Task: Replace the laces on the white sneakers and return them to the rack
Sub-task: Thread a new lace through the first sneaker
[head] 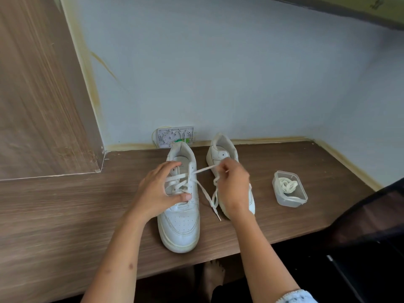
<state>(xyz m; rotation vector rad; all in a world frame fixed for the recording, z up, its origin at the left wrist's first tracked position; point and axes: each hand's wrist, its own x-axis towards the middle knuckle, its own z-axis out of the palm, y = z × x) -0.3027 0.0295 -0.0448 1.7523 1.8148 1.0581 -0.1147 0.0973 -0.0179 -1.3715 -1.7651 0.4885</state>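
Two white sneakers stand on the wooden desk (pixel 65 204), toes toward me. The left sneaker (pixel 181 226) is partly laced with a white lace (pixel 205 195). My left hand (pixel 159 193) grips this sneaker over its tongue and eyelets, thumb pressed on the lower laces. My right hand (pixel 234 189) pinches the lace's free end, pulled out sideways from an upper eyelet; a loose length hangs down between the shoes. The right sneaker (pixel 220 154) stands behind my right hand, mostly hidden by it.
A clear plastic box (pixel 289 189) holding a coiled cream lace sits to the right of the shoes. A white wall socket plate (pixel 175 136) is behind the left sneaker. A wooden panel (pixel 39 95) rises at the left. A dark chair (pixel 371 226) is at the right.
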